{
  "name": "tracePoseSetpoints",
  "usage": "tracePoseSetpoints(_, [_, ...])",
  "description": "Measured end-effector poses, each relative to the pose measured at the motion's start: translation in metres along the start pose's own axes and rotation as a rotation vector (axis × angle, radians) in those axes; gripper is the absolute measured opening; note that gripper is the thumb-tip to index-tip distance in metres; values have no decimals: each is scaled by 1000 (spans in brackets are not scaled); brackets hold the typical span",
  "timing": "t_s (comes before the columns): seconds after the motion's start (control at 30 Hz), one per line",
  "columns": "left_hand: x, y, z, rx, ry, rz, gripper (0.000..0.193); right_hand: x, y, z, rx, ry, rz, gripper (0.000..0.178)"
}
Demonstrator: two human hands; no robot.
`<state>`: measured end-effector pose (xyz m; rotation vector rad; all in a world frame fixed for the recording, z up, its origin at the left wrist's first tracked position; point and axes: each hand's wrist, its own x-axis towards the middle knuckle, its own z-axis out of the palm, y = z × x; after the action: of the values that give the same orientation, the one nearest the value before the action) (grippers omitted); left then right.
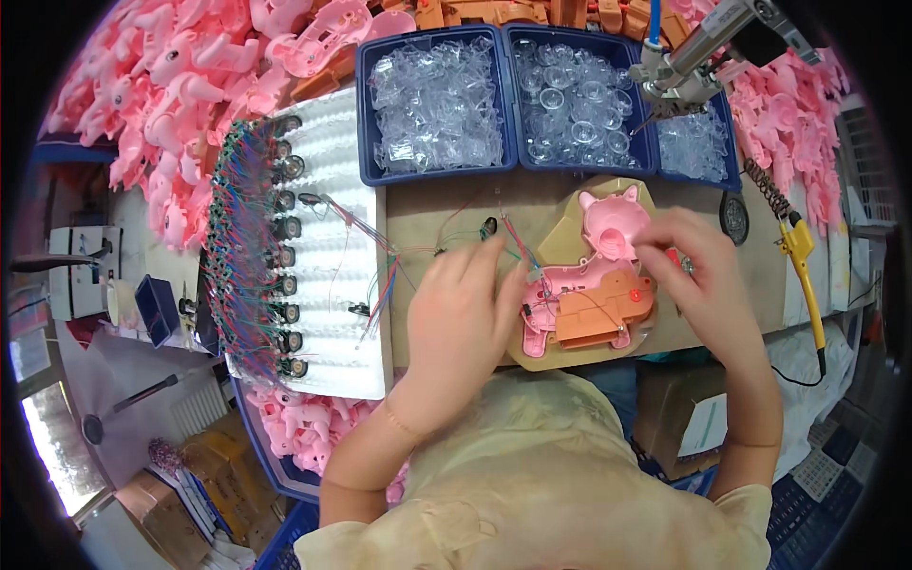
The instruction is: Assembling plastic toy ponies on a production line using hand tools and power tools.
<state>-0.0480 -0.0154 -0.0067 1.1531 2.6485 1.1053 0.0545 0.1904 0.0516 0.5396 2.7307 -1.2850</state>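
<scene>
A pink animal-shaped toy half-shell point(560, 285) lies hollow side up in a tan holder point(554, 231) in front of me. Its round head part point(613, 224) points away, and an orange plastic housing point(606, 312) with a red button covers part of the body. My left hand point(458, 309) is left of the shell, fingers stretched and thumb apart, beside thin coloured wires point(514, 237) and a small black round part point(488, 228). Over the shell's right side, my right hand point(698, 266) brings thumb and forefinger together by the head's edge; what they pinch is hidden.
Blue bins point(435, 176) of clear plastic parts line the back. Wired black speakers point(288, 228) sit in rows on white foam point(347, 285) at left. Pink shells point(180, 85) are heaped at both sides. A metal machine arm point(698, 62) overhangs; a yellow soldering iron point(803, 271) hangs right.
</scene>
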Motion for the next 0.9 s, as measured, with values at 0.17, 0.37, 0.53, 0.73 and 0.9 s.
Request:
tracePoseSetpoints(0.17, [30,-1,12,242,-211,-105,26,-19,10,10,-120,27,-182,12])
tracePoseSetpoints(0.37, [32,-6,12,-84,-106,-9,20,-26,19,24,100,-8,-117,10])
tracePoseSetpoints(0.53, [26,7,15,-2,-117,54,15,-79,12,53,-43,174,-343,13])
tracePoseSetpoints(0.73, [25,9,8,-86,-190,55,8,-62,13,28,200,-172,-175,11])
tracePoseSetpoints(0.9, [17,6,17,-177,-96,-92,9,21,11,37,71,188,-179,19])
